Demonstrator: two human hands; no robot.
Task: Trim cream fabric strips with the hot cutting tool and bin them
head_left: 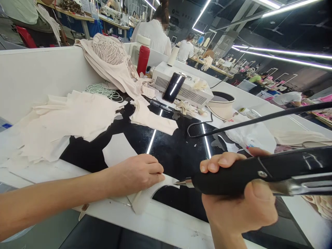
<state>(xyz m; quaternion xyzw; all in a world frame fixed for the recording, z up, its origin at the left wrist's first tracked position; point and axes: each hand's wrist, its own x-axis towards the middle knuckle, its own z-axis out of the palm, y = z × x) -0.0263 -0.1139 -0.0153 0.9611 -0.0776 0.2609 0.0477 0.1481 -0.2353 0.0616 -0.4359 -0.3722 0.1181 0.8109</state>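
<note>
My left hand (pixel 137 174) reaches in from the left with its fingers bent together, pressing on a white cut piece of fabric (pixel 145 200). The piece lies on the black glossy board (pixel 181 157) and hangs over its near edge. My right hand (pixel 238 211) is wrapped round a thick black hand tool (pixel 230 176) with a slim metal tip and a silver metal part along its lower side. The tip touches, or is very close to, the fabric's right end, just right of my left fingers. Another white piece (pixel 118 148) lies behind my left hand.
Stacked cream pieces (pixel 75 114) lie at left, a smaller stack (pixel 153 119) in the middle. Behind stand a vented white box (pixel 181 84), a phone (pixel 174 87) and a red bottle (pixel 143 59). A black cable (pixel 249 121) crosses the right side. People sit beyond the low partition.
</note>
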